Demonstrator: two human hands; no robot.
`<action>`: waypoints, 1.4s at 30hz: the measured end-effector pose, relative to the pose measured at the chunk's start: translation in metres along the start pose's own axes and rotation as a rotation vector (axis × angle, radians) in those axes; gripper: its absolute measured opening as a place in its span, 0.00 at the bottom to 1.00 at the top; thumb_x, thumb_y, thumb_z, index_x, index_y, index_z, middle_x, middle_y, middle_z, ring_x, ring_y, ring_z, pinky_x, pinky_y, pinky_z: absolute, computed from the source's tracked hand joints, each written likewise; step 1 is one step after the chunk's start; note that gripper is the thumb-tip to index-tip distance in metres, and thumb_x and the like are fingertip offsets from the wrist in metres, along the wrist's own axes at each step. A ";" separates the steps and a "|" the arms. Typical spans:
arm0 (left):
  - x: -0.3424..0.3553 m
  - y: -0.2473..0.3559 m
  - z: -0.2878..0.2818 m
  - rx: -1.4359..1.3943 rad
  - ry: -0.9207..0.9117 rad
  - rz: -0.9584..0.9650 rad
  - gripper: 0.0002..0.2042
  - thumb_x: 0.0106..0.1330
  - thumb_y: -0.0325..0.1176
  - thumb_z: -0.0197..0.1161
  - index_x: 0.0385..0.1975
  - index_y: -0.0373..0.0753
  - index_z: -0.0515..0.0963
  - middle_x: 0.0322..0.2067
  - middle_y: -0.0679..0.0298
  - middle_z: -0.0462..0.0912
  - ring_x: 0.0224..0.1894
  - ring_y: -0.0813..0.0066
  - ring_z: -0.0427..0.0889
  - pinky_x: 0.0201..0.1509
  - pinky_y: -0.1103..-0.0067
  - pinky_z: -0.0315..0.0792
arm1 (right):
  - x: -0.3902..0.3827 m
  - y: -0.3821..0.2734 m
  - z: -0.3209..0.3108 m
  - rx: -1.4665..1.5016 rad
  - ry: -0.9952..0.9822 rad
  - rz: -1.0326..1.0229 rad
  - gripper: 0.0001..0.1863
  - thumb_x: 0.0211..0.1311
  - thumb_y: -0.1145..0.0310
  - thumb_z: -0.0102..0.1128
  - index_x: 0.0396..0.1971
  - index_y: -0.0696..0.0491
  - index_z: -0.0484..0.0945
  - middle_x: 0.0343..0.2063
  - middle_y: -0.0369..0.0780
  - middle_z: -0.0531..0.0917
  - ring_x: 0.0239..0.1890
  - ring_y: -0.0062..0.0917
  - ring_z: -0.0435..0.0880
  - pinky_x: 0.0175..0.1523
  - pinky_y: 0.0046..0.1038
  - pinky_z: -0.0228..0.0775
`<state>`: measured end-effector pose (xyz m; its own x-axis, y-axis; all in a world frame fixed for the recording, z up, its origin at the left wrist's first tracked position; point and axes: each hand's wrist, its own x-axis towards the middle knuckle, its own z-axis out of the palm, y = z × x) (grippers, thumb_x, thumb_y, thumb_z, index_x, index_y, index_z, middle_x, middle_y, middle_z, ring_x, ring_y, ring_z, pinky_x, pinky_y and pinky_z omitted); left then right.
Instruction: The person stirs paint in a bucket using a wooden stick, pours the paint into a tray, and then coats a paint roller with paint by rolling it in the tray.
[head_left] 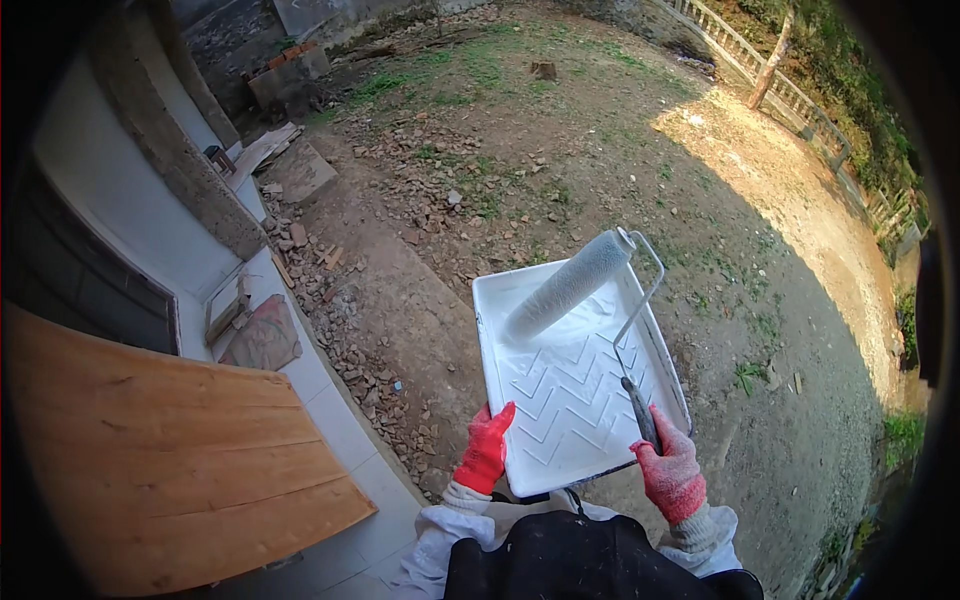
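Note:
A white paint tray with zigzag ridges is held out in front of me, white paint pooled at its far end. My left hand, in a red glove, grips the tray's near left edge, thumb over the rim. In my right hand, gloved in red smeared with white, is the dark handle of a paint roller. Its wire frame bends up and round to a long white sleeve. That sleeve lies slanted over the far part of the tray, its lower left end at the paint.
To my left a wooden board stands over a white tiled ledge, with a crumpled sack beyond it. Broken bricks and rubble line the ledge. Farther off are a tree stump and a balustrade.

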<state>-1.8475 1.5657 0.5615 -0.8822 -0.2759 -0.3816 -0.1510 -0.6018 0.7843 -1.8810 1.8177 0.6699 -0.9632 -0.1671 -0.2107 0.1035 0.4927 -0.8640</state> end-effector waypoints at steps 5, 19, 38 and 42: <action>0.004 -0.002 -0.013 0.035 0.103 0.060 0.17 0.65 0.33 0.58 0.50 0.31 0.72 0.41 0.61 0.79 0.42 0.76 0.77 0.47 0.78 0.71 | 0.032 0.001 -0.014 -0.138 -0.013 -0.076 0.31 0.51 0.73 0.63 0.57 0.62 0.66 0.43 0.51 0.80 0.45 0.32 0.81 0.50 0.27 0.69; -0.011 0.012 -0.037 -0.048 0.291 0.107 0.17 0.64 0.34 0.59 0.50 0.31 0.72 0.40 0.62 0.78 0.40 0.76 0.77 0.45 0.78 0.70 | 0.102 0.002 0.020 -0.094 0.034 -0.288 0.30 0.52 0.77 0.59 0.58 0.62 0.65 0.46 0.52 0.78 0.46 0.35 0.80 0.51 0.28 0.70; -0.084 -0.015 -0.097 -0.144 0.453 0.235 0.17 0.64 0.36 0.60 0.48 0.32 0.74 0.39 0.63 0.79 0.39 0.78 0.76 0.43 0.80 0.71 | 0.030 -0.037 0.104 -0.064 -0.343 -0.345 0.29 0.54 0.82 0.53 0.59 0.65 0.63 0.50 0.46 0.76 0.47 0.20 0.76 0.51 0.21 0.69; -0.101 -0.013 -0.106 -0.219 0.568 0.296 0.17 0.64 0.36 0.60 0.48 0.32 0.73 0.39 0.64 0.79 0.38 0.78 0.76 0.43 0.79 0.71 | 0.027 -0.043 0.119 -0.024 -0.472 -0.258 0.29 0.54 0.81 0.54 0.59 0.65 0.63 0.48 0.45 0.77 0.46 0.20 0.76 0.51 0.20 0.68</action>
<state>-1.7096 1.5222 0.5383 -0.4921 -0.7676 -0.4106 0.2081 -0.5617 0.8007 -1.8817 1.6904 0.6468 -0.7394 -0.6487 -0.1803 -0.1330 0.4033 -0.9054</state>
